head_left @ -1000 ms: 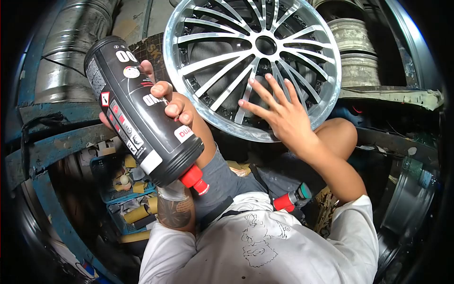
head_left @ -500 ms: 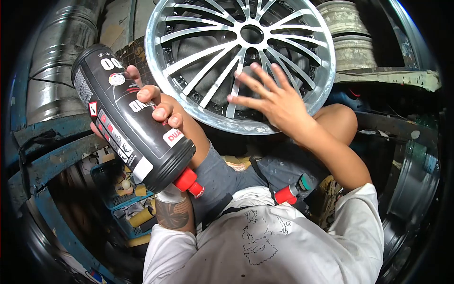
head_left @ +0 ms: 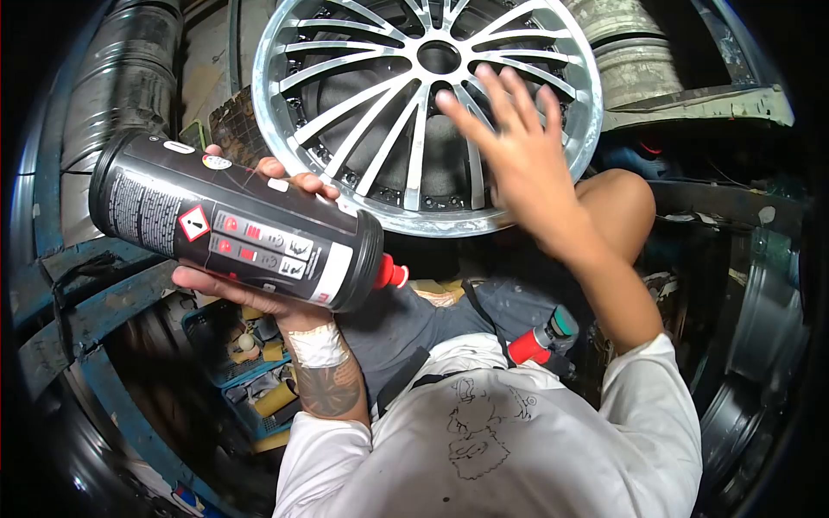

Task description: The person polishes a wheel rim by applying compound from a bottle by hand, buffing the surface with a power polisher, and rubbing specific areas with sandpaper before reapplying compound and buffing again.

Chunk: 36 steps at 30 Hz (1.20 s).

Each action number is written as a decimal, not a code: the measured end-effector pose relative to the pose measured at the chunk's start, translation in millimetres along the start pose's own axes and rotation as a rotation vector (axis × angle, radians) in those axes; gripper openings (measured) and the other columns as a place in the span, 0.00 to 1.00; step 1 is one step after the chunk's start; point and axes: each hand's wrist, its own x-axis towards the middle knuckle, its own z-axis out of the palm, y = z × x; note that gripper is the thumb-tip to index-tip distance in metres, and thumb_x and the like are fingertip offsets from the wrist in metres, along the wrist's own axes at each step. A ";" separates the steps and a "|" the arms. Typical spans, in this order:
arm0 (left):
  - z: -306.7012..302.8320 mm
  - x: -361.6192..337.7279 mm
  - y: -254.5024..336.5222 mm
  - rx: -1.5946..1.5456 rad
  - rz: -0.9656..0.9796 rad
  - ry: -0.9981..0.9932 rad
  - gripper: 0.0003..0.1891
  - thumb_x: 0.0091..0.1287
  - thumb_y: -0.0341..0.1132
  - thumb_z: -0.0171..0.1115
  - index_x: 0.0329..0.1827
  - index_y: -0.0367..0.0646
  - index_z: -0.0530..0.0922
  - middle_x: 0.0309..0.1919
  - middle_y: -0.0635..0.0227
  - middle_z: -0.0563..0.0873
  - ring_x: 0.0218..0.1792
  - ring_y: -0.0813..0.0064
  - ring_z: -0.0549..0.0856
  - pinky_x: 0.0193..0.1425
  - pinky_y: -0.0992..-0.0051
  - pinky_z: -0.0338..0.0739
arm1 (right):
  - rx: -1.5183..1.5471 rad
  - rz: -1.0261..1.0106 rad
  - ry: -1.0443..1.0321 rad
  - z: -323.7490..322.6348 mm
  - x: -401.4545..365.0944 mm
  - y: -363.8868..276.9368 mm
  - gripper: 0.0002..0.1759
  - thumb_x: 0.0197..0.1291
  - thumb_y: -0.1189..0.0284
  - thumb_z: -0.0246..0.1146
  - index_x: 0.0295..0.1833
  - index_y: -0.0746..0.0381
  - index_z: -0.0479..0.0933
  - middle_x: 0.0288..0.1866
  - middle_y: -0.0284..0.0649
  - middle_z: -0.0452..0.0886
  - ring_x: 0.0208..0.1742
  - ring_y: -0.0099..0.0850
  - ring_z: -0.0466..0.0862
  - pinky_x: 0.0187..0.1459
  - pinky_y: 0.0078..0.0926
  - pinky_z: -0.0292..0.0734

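My left hand [head_left: 250, 293] is wrapped round a large black bottle [head_left: 164, 194] with a red nozzle cap [head_left: 393, 273]. The bottle lies nearly level, its nozzle pointing right and a label with a red warning diamond facing me. Beyond it, a silver multi-spoke wheel rim [head_left: 294, 188] with dark gaps between its spokes rests at my legs. My right hand [head_left: 527, 164] hovers over the lower right spokes, fingers spread and slightly blurred, holding nothing.
A red and grey power tool with a green end [head_left: 537, 341] lies by my lap. Blue baskets [head_left: 237, 375] of small bits stand at lower left. Stacked metal rims [head_left: 129, 78] line the left, with others [head_left: 617, 47] at back right. A blue frame [head_left: 112, 414] runs along the left.
My left hand has tipped the bottle from a steep slant to nearly level and turned its warning label towards me. My right hand has moved up and right over the rim.
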 end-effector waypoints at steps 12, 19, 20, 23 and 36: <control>-18.0 9.1 9.6 0.028 -0.026 -0.058 0.54 0.66 0.77 0.59 0.86 0.53 0.54 0.68 0.45 0.77 0.65 0.41 0.80 0.73 0.39 0.69 | 2.709 0.676 -0.574 -33.6 -82.6 -99.5 0.46 0.67 0.77 0.62 0.87 0.68 0.49 0.87 0.52 0.58 0.80 0.42 0.71 0.75 0.39 0.69; -15.5 10.2 9.7 -0.040 -0.035 -0.099 0.54 0.64 0.74 0.64 0.87 0.59 0.52 0.66 0.43 0.77 0.63 0.35 0.82 0.71 0.35 0.73 | 2.776 0.805 -0.702 -34.3 -81.6 -86.1 0.44 0.62 0.82 0.59 0.85 0.69 0.56 0.85 0.54 0.61 0.78 0.43 0.73 0.73 0.43 0.73; -11.4 11.5 8.2 -0.031 -0.029 -0.095 0.54 0.64 0.74 0.65 0.87 0.59 0.52 0.66 0.42 0.77 0.63 0.35 0.82 0.71 0.35 0.74 | 2.675 0.787 -0.694 -32.8 -77.1 -76.7 0.43 0.63 0.82 0.59 0.84 0.70 0.57 0.85 0.54 0.62 0.78 0.44 0.73 0.74 0.45 0.73; -0.7 9.8 7.1 -0.016 -0.029 -0.031 0.55 0.62 0.77 0.64 0.86 0.59 0.52 0.64 0.43 0.78 0.60 0.36 0.83 0.68 0.37 0.77 | 1.933 0.365 -0.559 -18.0 -58.8 -28.3 0.38 0.60 0.81 0.56 0.80 0.67 0.69 0.84 0.49 0.67 0.78 0.41 0.74 0.75 0.41 0.71; -6.5 10.7 6.1 -0.159 -0.099 0.045 0.61 0.58 0.87 0.54 0.88 0.62 0.47 0.63 0.42 0.75 0.57 0.35 0.83 0.57 0.36 0.83 | -0.056 -0.040 -0.205 48.5 11.9 -16.7 0.35 0.70 0.61 0.61 0.81 0.55 0.68 0.88 0.50 0.58 0.89 0.43 0.54 0.84 0.59 0.41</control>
